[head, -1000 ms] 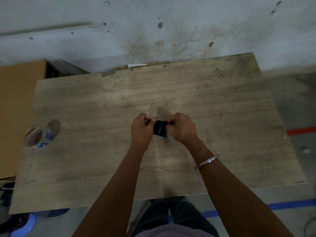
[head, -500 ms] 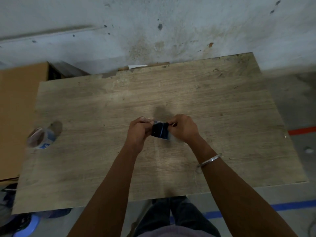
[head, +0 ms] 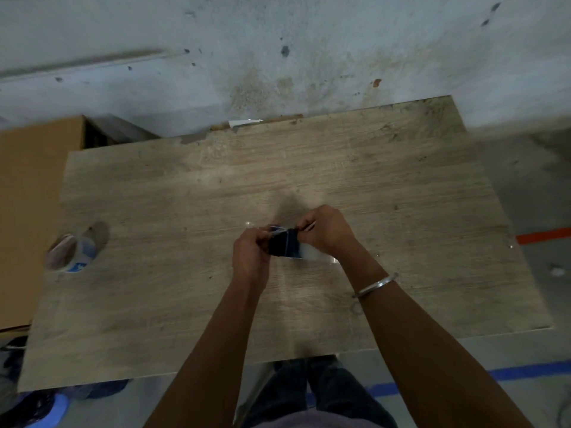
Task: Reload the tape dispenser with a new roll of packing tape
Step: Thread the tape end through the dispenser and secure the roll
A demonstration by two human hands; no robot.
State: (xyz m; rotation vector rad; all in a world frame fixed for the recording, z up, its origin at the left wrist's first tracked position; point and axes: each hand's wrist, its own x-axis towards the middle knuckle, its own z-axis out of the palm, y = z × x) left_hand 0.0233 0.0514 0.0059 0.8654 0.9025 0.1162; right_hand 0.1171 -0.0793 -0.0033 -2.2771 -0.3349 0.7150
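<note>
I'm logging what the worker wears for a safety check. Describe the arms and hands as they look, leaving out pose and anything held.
Both forearms are bare, with no sleeves in view and no gloves on the left hand or the right hand. The right wrist carries a thin, plain silver-coloured metal bangle. The left wrist is bare. No watch or rings can be made out.

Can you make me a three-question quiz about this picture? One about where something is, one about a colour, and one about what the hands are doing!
1. Where is the tape roll?
A. left side of the table
B. on the floor
C. in a hand

2. What colour is the bangle?
A. red
B. silver
C. green

3. What are the left hand and right hand doing?
A. resting flat
B. waving
C. gripping the dark dispenser

Answers: 1 A, it stands near the left edge. 2 B, it shines silver. 3 C, fingers curl round it.
</note>
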